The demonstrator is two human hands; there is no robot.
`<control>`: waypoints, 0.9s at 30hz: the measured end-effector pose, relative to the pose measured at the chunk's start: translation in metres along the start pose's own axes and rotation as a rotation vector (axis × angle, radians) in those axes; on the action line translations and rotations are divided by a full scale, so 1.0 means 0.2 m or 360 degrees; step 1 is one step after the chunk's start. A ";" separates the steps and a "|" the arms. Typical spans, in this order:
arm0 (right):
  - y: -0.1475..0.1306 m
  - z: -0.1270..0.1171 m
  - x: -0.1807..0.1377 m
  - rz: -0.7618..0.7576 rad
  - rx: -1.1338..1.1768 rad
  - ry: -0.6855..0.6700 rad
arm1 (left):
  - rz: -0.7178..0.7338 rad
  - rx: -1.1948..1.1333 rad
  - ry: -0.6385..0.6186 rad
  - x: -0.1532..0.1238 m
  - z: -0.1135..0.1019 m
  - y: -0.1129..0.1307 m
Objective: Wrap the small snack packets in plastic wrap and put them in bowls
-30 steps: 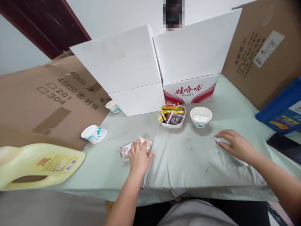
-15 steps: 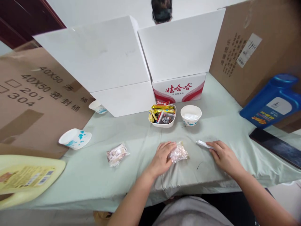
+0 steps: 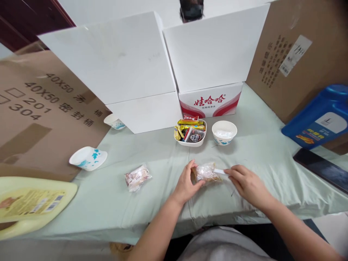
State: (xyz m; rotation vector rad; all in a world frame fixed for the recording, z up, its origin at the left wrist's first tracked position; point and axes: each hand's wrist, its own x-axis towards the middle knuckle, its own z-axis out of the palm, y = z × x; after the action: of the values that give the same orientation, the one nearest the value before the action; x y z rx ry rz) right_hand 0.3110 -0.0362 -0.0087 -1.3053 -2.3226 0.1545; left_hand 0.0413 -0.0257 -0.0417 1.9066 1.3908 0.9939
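Note:
My left hand [image 3: 187,183] is closed around the left end of a snack in crinkled clear wrapping [image 3: 207,172], with fingers at its back and thumb in front. In my right hand [image 3: 246,183] is a slim white stick-like tool [image 3: 219,171], pinched between the fingers. Its far tip meets the right side of the clear wrapping; whether it goes inside, I cannot tell. Another wrapped snack [image 3: 137,177] lies on the cloth to the left. Behind my hands stand a white dish of small packaged snacks [image 3: 192,144] and a paper bowl [image 3: 224,133] with clear plastic in it.
Two more paper bowls lie on the left, one tipped nearer me [image 3: 88,158], one by the boxes [image 3: 114,121]. A yellow jug [image 3: 35,206] is at far left. A blue bottle [image 3: 318,119] and a phone [image 3: 322,168] are right. White boxes [image 3: 114,61] and cardboard wall the table.
My right hand has brought the white tool left, against the clear wrapping. My left hand has shifted its grip to the snack's left end, and the snack has turned. The view moved slightly.

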 end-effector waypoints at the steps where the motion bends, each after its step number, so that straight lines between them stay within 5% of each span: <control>1: 0.07 -0.01 -0.02 0.0084 -0.0049 0.0033 | 0.0003 0.0002 0.0009 0.00 0.00 0.00; 6: 0.24 -0.02 -0.11 0.0400 -0.0297 0.0133 | 0.0163 0.0036 -0.0004 0.01 -0.01 0.00; 15: -0.19 0.11 0.11 -0.0183 0.0300 0.0095 | 0.0758 0.0388 -0.0079 0.02 -0.02 0.06; 21: -0.12 0.16 0.16 0.0160 0.0380 0.0347 | 0.0692 0.0253 0.0201 0.02 -0.03 0.06; 27: 0.01 0.10 0.07 0.0528 0.0377 0.0452 | 0.0329 -0.0048 0.0549 0.03 -0.07 0.04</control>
State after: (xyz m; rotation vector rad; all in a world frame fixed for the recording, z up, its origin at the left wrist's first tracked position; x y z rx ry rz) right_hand 0.2977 -0.0208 -0.0214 -1.4727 -1.7836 0.3184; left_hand 0.0355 -0.0215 -0.0271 1.9508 1.3686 1.4932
